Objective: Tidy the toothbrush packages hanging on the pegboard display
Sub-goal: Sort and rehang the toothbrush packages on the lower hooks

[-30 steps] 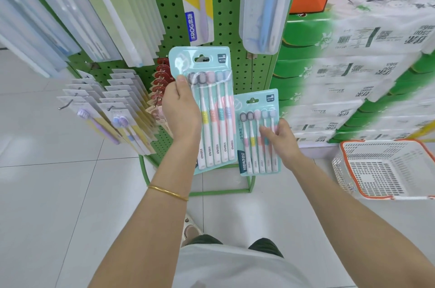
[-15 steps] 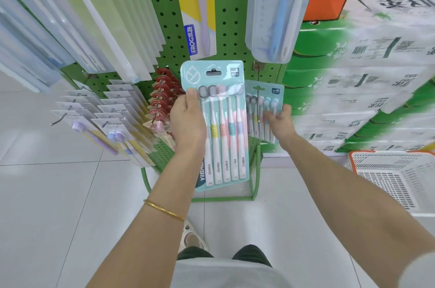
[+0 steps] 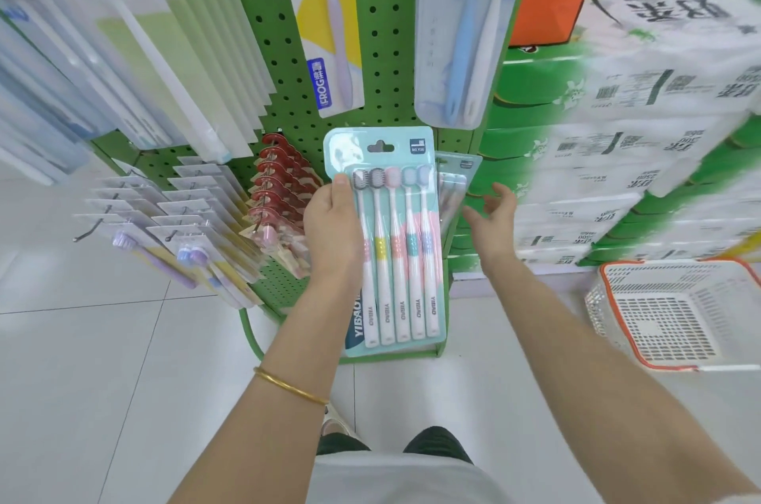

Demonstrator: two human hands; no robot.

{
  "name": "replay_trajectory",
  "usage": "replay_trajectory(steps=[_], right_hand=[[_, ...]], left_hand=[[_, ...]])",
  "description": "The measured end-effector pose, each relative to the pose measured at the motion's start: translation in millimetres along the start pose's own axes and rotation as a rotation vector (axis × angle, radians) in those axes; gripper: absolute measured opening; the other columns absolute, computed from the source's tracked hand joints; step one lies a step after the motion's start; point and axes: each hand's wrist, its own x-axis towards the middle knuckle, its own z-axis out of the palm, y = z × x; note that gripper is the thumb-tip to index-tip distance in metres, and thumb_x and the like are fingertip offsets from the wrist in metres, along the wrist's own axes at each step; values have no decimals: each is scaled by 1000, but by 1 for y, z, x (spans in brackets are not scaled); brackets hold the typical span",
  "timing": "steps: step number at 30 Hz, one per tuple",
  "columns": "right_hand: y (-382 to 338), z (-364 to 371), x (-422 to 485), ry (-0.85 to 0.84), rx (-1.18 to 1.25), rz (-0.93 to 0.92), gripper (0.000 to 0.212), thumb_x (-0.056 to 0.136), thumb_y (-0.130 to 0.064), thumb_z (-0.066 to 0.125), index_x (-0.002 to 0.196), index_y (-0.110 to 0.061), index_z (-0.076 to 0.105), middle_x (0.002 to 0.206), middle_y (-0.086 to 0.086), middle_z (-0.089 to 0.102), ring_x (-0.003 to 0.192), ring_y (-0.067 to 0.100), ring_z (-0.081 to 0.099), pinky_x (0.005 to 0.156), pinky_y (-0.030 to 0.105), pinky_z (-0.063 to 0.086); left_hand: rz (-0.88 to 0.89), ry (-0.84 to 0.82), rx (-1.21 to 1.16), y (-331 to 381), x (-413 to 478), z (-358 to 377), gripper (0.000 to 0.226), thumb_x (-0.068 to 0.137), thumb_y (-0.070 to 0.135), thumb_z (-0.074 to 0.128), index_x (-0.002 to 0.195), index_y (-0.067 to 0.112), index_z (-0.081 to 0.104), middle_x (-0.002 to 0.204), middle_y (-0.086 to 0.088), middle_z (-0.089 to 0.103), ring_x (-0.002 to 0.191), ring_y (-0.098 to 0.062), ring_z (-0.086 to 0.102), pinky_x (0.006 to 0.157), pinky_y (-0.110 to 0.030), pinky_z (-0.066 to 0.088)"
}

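The left hand [image 3: 333, 227] is holding a glossy teal blister pack of five toothbrushes [image 3: 397, 240] upright in front of the green perforated pegboard [image 3: 370, 9]. Its long axis is running up and down, with the bristle heads and hang hole pointing up and the white handles pointing down, and the thumb is pinching the pack's front left edge while the other fingers are lying hidden behind it. The right hand [image 3: 492, 223] is reaching forward with its fingers [image 3: 500, 190] spread loose and gripping nothing, just beside a second, smaller pack [image 3: 457, 186] sitting half hidden behind the first.
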Motion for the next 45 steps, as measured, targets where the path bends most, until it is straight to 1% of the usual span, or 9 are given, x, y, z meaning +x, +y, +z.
replay_trajectory(steps=[5,8,16,18,21,27,33,38,45], right_hand=[[-5,-21,-64,41,249,-45,6,95,-10,50,94,-15,53,82,-1,59,71,13,57,67,28,48],[-19,-45,-92,-151,296,1,30,101,-25,40,81,-13,58,65,-6,62,54,5,55,54,18,44],[-11,-86,-126,-208,633,101,27,99,-23,49,116,-3,53,104,6,68,90,15,65,80,30,52],[-10,-92,-131,-196,671,91,23,99,-24,48,112,-6,56,107,9,66,95,21,63,88,37,50],[-12,-100,-134,-132,652,82,31,96,-31,53,118,-9,57,114,6,66,108,22,61,103,44,43],[-8,-107,-129,-57,758,148,30,98,-28,49,121,-9,53,121,10,63,112,26,60,104,46,43],[-9,-122,-112,-12,924,237,51,93,-38,50,134,-7,50,134,17,56,122,33,55,107,52,38],[-15,-132,-106,-81,1073,377,61,99,-51,29,132,-5,51,130,23,56,122,37,52,107,50,36],[-22,-133,-103,-4,1051,250,52,98,-52,34,114,-8,55,121,18,58,117,32,55,103,46,41]], left_hand=[[-46,-54,0,0,-27,16,40,102,31,37,64,22,32,63,11,28,55,-4,25,54,-21,22],[-76,-79,-2,0,-46,28,42,102,29,38,61,25,31,61,11,28,54,-5,25,54,-21,23],[195,-53,162,-4,-86,65,25,103,27,30,102,14,51,76,10,46,62,-4,39,62,-27,34],[364,-73,272,-9,-97,71,33,103,27,29,129,14,43,111,5,56,90,-9,52,77,-26,38],[559,-197,515,-23,-109,77,51,101,27,33,149,11,22,151,-13,29,138,-25,30,105,-35,31],[862,-332,842,-40,-119,75,64,94,37,22,152,11,13,158,-18,9,146,-32,14,117,-41,12],[1058,-603,997,-62,-132,67,62,96,46,21,147,12,33,154,-19,26,143,-34,22,113,-54,24],[1002,-892,1193,-48,-132,62,101,83,68,47,152,18,-7,159,-9,-16,145,-27,-17,119,-44,-6],[919,-1045,981,-37,-118,64,99,82,14,61,151,20,-10,160,3,-8,147,-14,-3,119,-32,16]])
